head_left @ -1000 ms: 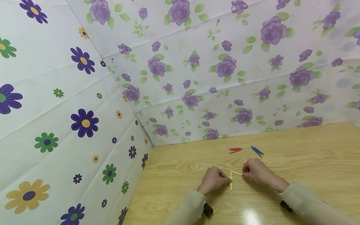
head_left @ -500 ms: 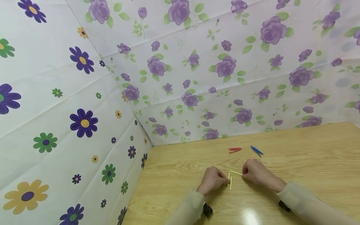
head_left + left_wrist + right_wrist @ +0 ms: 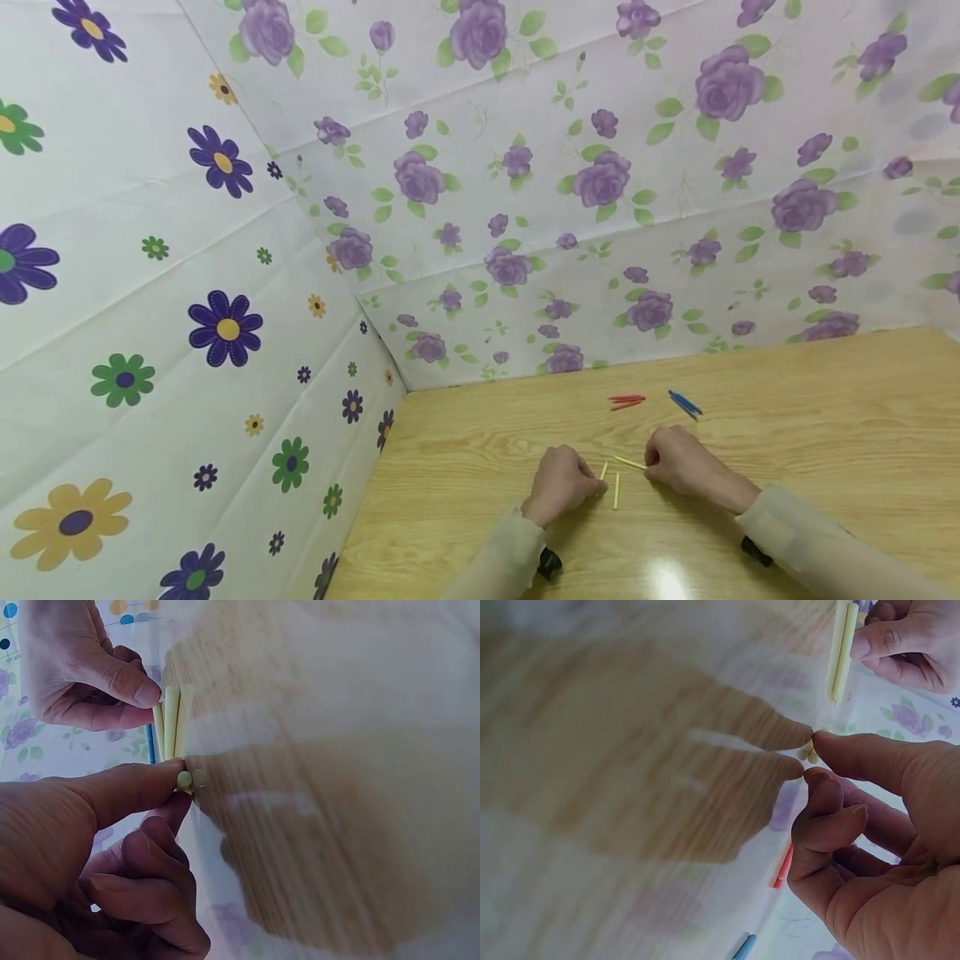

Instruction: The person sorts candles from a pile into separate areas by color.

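Observation:
My left hand (image 3: 558, 485) pinches a short, thin yellow stick (image 3: 603, 470) between thumb and forefinger. In the left wrist view that stick's round end (image 3: 184, 779) faces the camera at my fingertips. Opposite, my right hand (image 3: 688, 463) pinches one end of another yellow stick (image 3: 627, 461), which slants up and to the left from the fingers. Between the two hands a third yellow stick (image 3: 617, 491) lies by itself on the table, pointing away from me. In the right wrist view, thumb and forefinger meet on the pale stick end (image 3: 813, 756).
Behind the hands, a few red sticks (image 3: 627, 402) lie together on the wooden table (image 3: 465, 467), with a small bunch of blue sticks (image 3: 686, 404) to their right. Flower-patterned sheets (image 3: 480, 208) cover the walls at the back and left.
My left hand has drawn its yellow stick a little to the left, opening a gap from the loose stick. The right hand has stayed nearly still.

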Motion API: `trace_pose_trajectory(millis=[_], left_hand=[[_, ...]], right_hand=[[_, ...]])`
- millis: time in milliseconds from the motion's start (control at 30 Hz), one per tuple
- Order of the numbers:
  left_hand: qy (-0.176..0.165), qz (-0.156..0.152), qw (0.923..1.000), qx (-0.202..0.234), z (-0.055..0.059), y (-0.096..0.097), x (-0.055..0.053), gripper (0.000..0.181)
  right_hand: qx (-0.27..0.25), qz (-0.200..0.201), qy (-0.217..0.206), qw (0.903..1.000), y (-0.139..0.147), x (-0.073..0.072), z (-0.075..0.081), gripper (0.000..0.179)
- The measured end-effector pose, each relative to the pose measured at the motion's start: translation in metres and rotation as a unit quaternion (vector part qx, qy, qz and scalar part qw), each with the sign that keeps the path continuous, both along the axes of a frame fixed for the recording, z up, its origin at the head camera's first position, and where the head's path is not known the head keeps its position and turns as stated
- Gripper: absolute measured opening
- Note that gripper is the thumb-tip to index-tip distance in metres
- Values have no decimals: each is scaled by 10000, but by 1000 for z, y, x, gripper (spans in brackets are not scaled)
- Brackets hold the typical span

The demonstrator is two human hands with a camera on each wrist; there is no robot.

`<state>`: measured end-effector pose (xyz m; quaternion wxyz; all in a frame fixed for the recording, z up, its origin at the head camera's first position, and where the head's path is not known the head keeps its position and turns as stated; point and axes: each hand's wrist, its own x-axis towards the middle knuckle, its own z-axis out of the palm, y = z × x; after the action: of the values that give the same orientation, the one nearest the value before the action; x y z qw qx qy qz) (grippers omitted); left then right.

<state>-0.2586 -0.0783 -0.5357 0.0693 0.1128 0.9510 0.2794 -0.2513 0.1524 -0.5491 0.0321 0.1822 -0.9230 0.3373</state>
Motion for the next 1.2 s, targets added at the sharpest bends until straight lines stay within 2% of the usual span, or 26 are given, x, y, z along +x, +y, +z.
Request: trace_pose_trajectory(millis=[333,600,700,900,1000,1100,1200], left_hand=[[-64,-220,9996,191,0,-1,-1,32],[-92,-557,9982,186,-4,-4,-5,52],[-85,-618,9980,131,-4,-4,-6,53],[-78,-604,9981,48,-5,-4,-5,40],[-76,-667,9977,66,-5,-5,-4,35],[-69,-776,9969,84,-5,-6,-4,33],[-47,-859,9962,103,-5,-6,-4,31]], right_hand=[[-8,-43,26,10000,-1,-2,-1,19],[-20,-53,97,9999,0,-3,-1,22],[-111,21,197,9997,3,-7,-9,23],[-298,161,514,9981,11,-28,-48,27],[-210,187,532,9982,12,-35,-60,29],[-32,127,454,9989,12,-38,-63,29],[-65,51,270,9996,12,-35,-59,29]])
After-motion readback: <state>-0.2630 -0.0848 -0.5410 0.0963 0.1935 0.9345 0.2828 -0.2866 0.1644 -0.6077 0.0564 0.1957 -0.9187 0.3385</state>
